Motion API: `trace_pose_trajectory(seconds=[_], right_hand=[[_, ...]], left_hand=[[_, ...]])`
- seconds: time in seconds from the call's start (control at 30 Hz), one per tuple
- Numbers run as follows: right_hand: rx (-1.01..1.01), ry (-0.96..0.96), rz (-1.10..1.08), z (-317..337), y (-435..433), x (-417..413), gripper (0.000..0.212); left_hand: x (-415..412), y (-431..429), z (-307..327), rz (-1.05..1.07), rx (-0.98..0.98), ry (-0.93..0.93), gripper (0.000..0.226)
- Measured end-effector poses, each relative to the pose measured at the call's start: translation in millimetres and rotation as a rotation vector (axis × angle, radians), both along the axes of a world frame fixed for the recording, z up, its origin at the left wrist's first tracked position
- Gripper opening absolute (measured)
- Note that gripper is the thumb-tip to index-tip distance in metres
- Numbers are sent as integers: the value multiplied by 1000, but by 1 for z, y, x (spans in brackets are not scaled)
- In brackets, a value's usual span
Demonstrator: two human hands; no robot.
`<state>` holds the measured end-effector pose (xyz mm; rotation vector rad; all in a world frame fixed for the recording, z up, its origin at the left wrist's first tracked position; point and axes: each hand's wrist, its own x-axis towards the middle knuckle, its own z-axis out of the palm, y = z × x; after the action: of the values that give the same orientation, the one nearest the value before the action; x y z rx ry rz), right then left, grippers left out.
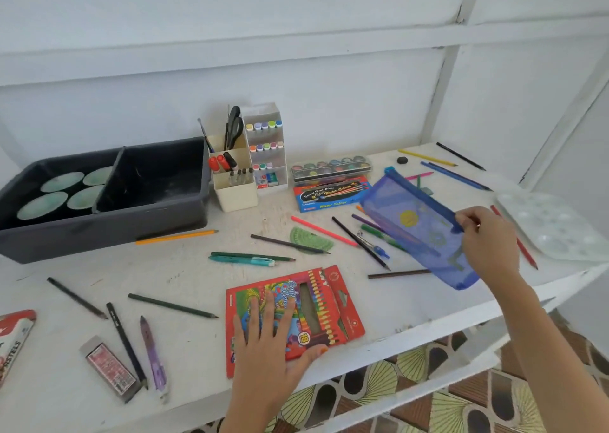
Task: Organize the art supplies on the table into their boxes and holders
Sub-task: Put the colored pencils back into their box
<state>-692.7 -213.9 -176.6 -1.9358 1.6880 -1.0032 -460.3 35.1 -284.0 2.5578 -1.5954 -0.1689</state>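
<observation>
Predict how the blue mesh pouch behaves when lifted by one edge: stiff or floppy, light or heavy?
Probably floppy: the blue pouch is thin, see-through mesh, hanging slanted from the right hand pinching its zip edge. Likely light, since a pinch alone raises it. The flat shapes inside may slide downward.

Bare hands, bare forearms
The left hand (263,340) carried orange polish on its thumbnail (324,350); the right hand (487,238) and both forearms were uncovered.
</observation>
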Motion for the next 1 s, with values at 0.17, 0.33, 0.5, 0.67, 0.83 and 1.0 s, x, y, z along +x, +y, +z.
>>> trace_pose_trajectory(seconds=[0.17,0.33,0.5,0.67,0.83,1.0], right_hand=[[73,66,-251,-10,-38,-33,23],[161,188,-357,-26,-65,-52,21],[184,311,-345,-40,-74,-56,23],[47,377,-270,-52,-74,-42,24],[-66,326,-170,-57,-69,-23,19],[-20,113,276,-48,-57,-19,15]], left_hand=[[-7,-11,2,-24,-69,48,79],[-22,-32,16,-60,-124,48,93],[-32,-48,23,-31,-112,72,107],[-41,-62,25,-62,-156,114,91],[-51,-84,31,-99,-220,180,72],[-59,-105,38,-144,-275,259,51]])
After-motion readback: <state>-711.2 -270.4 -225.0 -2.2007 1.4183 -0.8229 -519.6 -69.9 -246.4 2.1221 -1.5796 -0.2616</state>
